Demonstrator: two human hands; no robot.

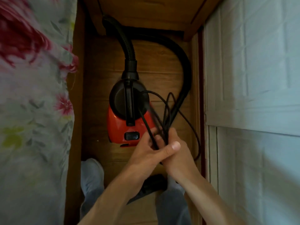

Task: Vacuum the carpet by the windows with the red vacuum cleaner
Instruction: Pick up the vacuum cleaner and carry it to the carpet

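Observation:
The red vacuum cleaner (pixel 128 117) stands on the wooden floor in a narrow gap, its black hose (pixel 183 62) looping up and round to the right. Just in front of it, both my hands meet over a bundle of its black power cord (pixel 167 111). My left hand (pixel 146 153) reaches in from the lower left, its fingers among the cord loops. My right hand (pixel 177 153) grips the bundle from the right, thumb on top. One cord loop hangs down to the floor at the right.
A bed with a floral cover (pixel 32 95) fills the left side. White panelled doors (pixel 253 78) line the right. A wooden cabinet (pixel 146 12) closes the far end. My legs in jeans and a dark object (pixel 154 182) on the floor are below.

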